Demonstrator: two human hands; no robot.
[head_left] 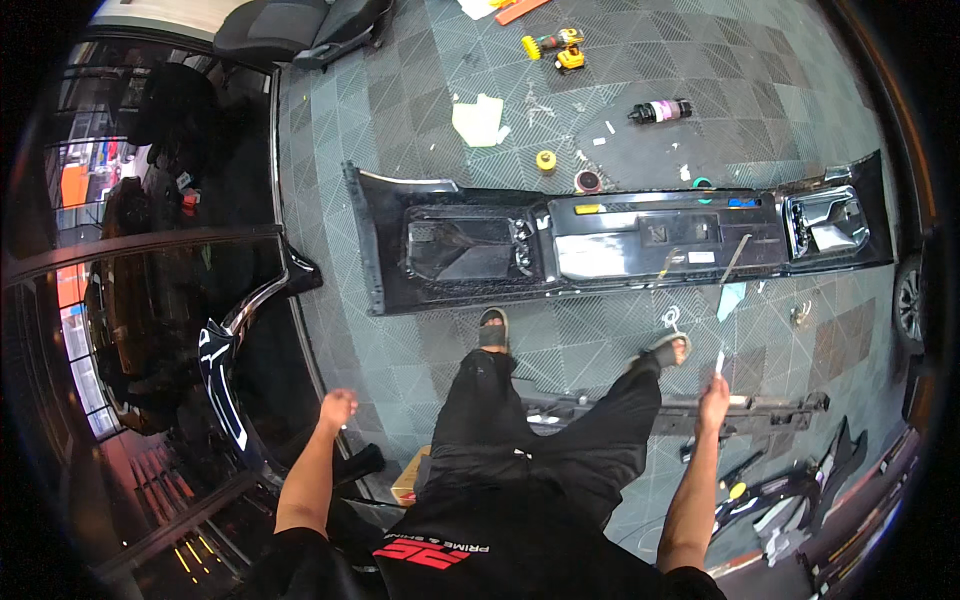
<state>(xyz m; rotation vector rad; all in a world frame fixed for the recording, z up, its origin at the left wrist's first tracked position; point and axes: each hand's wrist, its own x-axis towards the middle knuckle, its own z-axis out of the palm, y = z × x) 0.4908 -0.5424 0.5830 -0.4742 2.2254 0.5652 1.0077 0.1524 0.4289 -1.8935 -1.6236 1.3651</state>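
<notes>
My right hand is closed round a slim white stick that points up from the fingers; its exact kind is unclear. Held out to the left, my left hand has its fingers curled together, and whatever may be in them is too small to make out. Ahead of my feet a long black car bumper lies across the floor, its moulded side facing up. Neither hand touches it. A light blue scrap lies at its near edge, below a thin pale strip resting on it.
Beyond the bumper are a yellow cordless drill, a dark bottle, a yellow cloth and a small yellow pot. Behind my legs lies a long dark bar. Glossy black panels stand left; a car wheel is right.
</notes>
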